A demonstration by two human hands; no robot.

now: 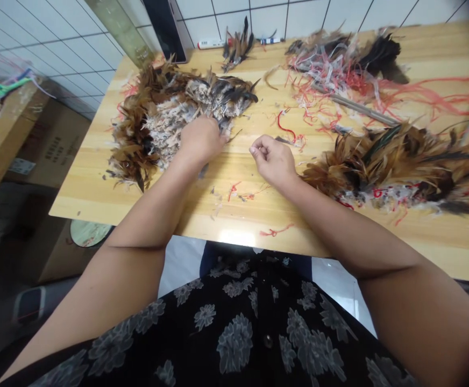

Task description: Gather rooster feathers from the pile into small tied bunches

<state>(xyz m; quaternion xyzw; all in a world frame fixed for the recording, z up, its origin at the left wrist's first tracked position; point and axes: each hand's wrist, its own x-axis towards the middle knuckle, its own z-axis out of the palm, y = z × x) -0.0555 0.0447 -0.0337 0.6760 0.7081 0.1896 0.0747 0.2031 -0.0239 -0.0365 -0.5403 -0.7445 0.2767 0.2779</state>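
Observation:
My left hand (200, 140) rests on the edge of a big pile of brown and grey feathers (154, 121) at the left of the wooden table (242, 215); its fingers curl down into the feathers and are mostly hidden. My right hand (272, 158) hovers at the table's middle with its fingers pinched together; what they hold is too small to name. A second heap of brown, black and green feathers (396, 161) lies just right of that hand.
Tangled red and white strings (331, 70) and dark feathers (382, 51) cover the far right. A small feather bunch (237, 48) and a marker (212, 44) lie at the back edge. Cardboard boxes (44, 145) stand left of the table.

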